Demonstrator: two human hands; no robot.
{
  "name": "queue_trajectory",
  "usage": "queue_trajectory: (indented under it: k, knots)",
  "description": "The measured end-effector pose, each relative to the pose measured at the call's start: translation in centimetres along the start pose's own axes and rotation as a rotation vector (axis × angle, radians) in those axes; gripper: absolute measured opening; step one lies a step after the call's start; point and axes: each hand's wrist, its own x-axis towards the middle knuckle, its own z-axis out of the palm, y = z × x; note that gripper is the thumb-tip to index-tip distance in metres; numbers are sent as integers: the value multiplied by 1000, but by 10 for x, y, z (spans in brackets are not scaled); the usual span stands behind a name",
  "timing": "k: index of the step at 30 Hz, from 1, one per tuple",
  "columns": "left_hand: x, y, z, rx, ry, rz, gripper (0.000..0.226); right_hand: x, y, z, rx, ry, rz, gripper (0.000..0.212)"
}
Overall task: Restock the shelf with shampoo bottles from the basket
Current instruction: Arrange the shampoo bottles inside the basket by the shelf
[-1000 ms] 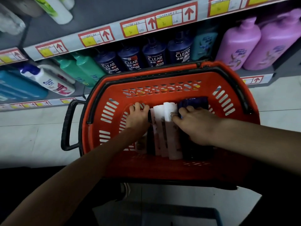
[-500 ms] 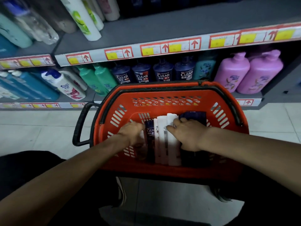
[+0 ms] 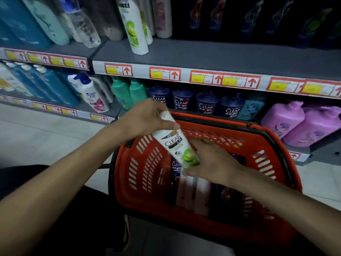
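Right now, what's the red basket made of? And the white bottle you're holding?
The red basket looks like hard moulded plastic: even colour, neat rows of slots, a dull sheen. The white bottle, gripped by the left hand, looks like smooth, slightly glossy plastic with a printed label. It's a bit blurred, so that's my best guess.

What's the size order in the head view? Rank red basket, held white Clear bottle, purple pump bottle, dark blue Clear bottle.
1. red basket
2-3. purple pump bottle and white Clear bottle look alike; the white one is nearer.
4. dark blue Clear bottle
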Motion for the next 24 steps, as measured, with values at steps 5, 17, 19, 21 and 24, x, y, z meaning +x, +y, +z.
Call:
queue_trajectory:
  k: [5,17,19,21,24]
  knots:
    - [11,6,14,-242,39,-113,32,7,-4,-2,58,179,120,71]
    - [11,2,16,-627,52,-449,72,12,-10,-19,507,116,129,63]
    - [11,0,14,-668,25,-458,76,11,-11,-24,678,77,158,56]
    - [10,-2,14,-679,13,-455,76,10,-11,-25,842,32,199,54]
    - [10,-3,15,-699,7,-449,72,11,-10,-23,1134,-43,198,50]
